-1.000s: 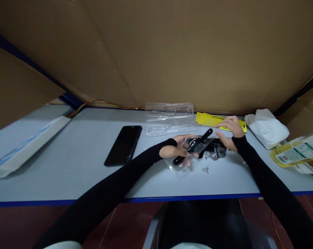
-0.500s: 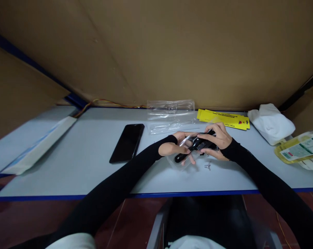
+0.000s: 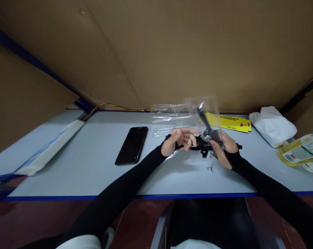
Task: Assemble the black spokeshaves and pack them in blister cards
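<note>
In my right hand (image 3: 226,147) is a black spokeshave (image 3: 204,119), raised and tilted, together with a clear plastic package (image 3: 214,105) that is blurred by motion. My left hand (image 3: 181,139) hovers beside it, empty, its fingers loosely bent and apart. Beneath both hands a second black tool (image 3: 204,152) of similar make lies on the table, partly hidden by them. A small silver wing screw (image 3: 210,169) rests nearer the front edge, and another small metal piece (image 3: 212,155) sits close to my right hand.
Clear plastic trays (image 3: 164,119) lie at the back, beside yellow printed cards (image 3: 234,123). A black phone (image 3: 132,145) is on the left. To the right are a white cloth bundle (image 3: 273,126) and a bottle of yellow liquid (image 3: 301,150). A cardboard wall (image 3: 156,52) rises behind.
My left hand has let go of the plastic-wrapped spokeshave and opened. My right hand has tilted it upward, uncovering the black tool lying on the table.
</note>
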Tool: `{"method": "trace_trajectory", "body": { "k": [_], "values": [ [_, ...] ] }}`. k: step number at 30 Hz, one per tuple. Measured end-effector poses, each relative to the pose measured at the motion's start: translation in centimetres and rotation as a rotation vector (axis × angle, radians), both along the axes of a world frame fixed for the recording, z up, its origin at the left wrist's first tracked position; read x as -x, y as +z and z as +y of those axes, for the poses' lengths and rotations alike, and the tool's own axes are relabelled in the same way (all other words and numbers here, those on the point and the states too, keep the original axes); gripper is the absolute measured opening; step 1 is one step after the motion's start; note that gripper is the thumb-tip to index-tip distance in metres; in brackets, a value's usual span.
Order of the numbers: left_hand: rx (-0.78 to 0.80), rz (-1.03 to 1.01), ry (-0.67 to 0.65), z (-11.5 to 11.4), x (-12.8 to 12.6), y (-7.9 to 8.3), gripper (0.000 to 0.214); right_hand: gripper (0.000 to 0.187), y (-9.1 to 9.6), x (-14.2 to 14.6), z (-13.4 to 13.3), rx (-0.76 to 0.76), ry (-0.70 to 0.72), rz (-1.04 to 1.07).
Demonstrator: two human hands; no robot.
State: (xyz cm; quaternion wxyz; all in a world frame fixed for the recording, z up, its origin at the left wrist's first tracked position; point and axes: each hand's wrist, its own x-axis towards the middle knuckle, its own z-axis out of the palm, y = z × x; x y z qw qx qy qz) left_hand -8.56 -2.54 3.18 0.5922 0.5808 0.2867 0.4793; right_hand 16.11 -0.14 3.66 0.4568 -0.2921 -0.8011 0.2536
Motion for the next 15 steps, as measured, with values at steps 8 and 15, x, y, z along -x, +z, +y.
{"method": "trace_trajectory", "body": {
  "k": [8, 15],
  "values": [
    [-0.072, 0.186, 0.259, -3.5, -5.7, -0.8, 0.081, 0.050, 1.9, 0.1, -0.4, 1.005, 0.244, 0.472],
    [0.168, 0.186, 0.194, -4.1, -5.3, 0.7, 0.084, 0.042, 0.3, 0.4, 0.5, 1.195, 0.302, 0.561]
  ]
}}
